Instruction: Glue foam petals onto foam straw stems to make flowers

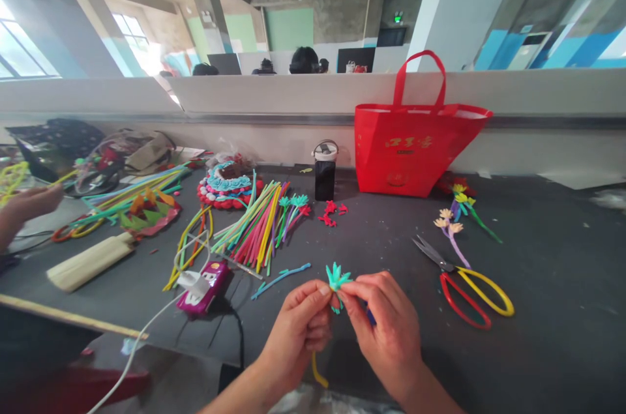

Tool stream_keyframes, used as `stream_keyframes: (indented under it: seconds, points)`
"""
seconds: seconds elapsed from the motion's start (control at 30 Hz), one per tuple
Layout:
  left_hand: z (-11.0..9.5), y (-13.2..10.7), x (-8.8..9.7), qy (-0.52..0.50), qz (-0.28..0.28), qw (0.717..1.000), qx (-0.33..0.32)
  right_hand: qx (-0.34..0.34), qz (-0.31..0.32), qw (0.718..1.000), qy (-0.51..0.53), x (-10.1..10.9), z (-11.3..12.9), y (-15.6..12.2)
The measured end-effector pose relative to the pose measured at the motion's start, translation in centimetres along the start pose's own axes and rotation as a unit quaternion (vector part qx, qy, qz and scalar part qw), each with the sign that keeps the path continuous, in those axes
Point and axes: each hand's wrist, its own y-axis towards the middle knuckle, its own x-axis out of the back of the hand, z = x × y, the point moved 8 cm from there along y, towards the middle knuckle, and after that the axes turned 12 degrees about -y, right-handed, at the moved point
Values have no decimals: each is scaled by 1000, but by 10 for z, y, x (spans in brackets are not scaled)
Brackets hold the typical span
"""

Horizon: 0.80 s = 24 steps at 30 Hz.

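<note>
Both hands meet over the near edge of the dark table around a teal pipe-cleaner flower (337, 276). My left hand (304, 323) pinches its base from the left, thumb and forefinger closed. From the right, my right hand (384, 323) pinches the same base with its fingertips. A yellow pipe cleaner (319, 371) hangs below my left hand. Something dark blue shows between the right fingers, mostly hidden. Just beyond my left hand lies a blue pipe-cleaner stem (281, 278). Scissors (462, 283) with red and yellow handles rest open to the right.
A bundle of coloured pipe cleaners (259, 225) lies left of centre, near a purple power strip (205, 287) with a white cable. Behind stand a black-and-white bottle (325, 173) and a red bag (405, 153). Finished flowers (448, 223) lie right. Another person's hand (34, 202) is at far left.
</note>
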Motion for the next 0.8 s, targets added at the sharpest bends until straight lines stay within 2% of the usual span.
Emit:
stream_keyframes:
  seconds: [0.17, 0.4, 0.67, 0.8]
  points:
    - [0, 1, -2, -11, 7, 1000, 8, -5, 12, 1000, -2, -6, -2, -1]
    - [-7, 4, 0, -61, 4, 998, -2, -88, 30, 994, 52, -4, -20, -5]
    - [-14, 5, 3, -57, -4, 998, -19, -111, 73, 987, 86, -19, -31, -33]
    - [-11, 6, 3, -47, -2, 999, -9, -134, 82, 983, 95, -19, -32, -35]
